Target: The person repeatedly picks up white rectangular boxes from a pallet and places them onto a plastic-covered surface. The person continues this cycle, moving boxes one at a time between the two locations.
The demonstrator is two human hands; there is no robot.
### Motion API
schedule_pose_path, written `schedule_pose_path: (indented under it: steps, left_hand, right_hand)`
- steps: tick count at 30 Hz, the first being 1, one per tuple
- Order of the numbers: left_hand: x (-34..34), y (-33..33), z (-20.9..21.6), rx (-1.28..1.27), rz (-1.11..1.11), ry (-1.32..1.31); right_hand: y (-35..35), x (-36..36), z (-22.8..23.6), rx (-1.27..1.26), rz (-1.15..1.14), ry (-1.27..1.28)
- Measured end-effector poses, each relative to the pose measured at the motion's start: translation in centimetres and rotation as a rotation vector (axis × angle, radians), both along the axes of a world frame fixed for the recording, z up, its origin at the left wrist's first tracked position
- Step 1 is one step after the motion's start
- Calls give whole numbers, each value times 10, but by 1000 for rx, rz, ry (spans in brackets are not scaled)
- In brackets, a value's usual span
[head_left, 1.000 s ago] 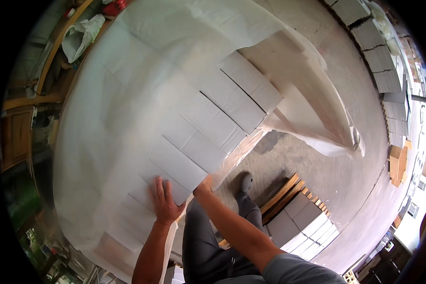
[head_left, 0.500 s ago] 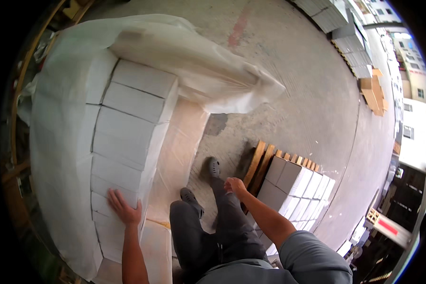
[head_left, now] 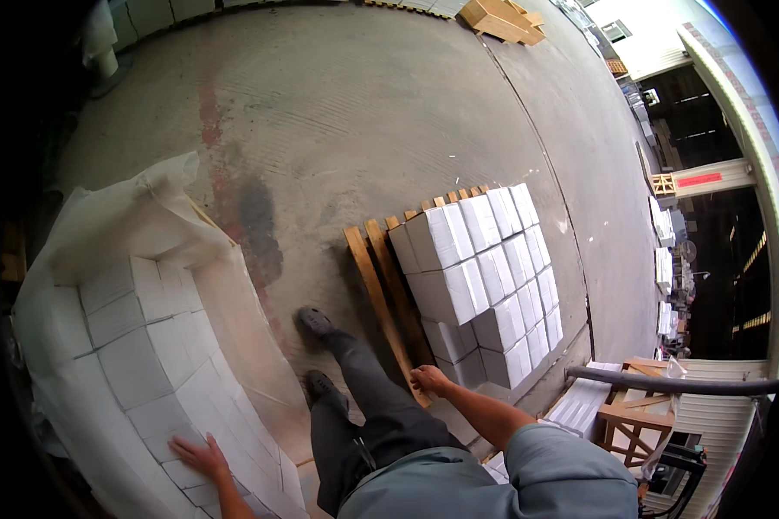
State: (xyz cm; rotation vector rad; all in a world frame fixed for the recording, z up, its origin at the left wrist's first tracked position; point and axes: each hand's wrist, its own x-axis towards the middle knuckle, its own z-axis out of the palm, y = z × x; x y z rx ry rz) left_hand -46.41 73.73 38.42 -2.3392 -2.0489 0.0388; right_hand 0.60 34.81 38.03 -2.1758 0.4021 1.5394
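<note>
My left hand [head_left: 199, 457] lies flat on the white boxes [head_left: 134, 368] stacked in a long row at the left, its fingers stretched out. A translucent plastic sheet [head_left: 104, 208] drapes around the far end and outer side of that row. In front of my body hangs my right hand [head_left: 429, 381], its fingers curled in, with nothing visible in them. It is nearest to a wooden pallet [head_left: 374, 298], which bears another stack of white boxes [head_left: 446, 294] on the right. That stack steps down at its near corner.
My feet stand on the concrete floor [head_left: 355, 130] between the two stacks. Far off lie an open wooden crate [head_left: 498, 19] and more white stacks [head_left: 151, 16]. At the lower right are a wooden frame [head_left: 636, 411] and a dark horizontal pole [head_left: 666, 379].
My view has turned to the right, so the pallet stack shows more fully and the covered row sits lower left. My left hand still rests on the boxes; the right stays curled.
</note>
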Motion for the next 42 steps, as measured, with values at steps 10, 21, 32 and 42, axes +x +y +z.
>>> schedule_pose_path:
  steps: [10,21,32,42]
  left_hand:
    - [72,21,28,-330,184,88]
    - [279,-140,-5,-989,-300,-395]
    - [447,-246,-14,-1236,-137,-492]
    - [617,-324,-138,-1494,72,-439]
  right_hand:
    - [-162,-101,31,134,-399,32]
    - [-253,-98,32,124,-763,-70]
    - [-304,61,-29,243,-892,-207]
    - [-263,250,-97,270,-1199,-267]
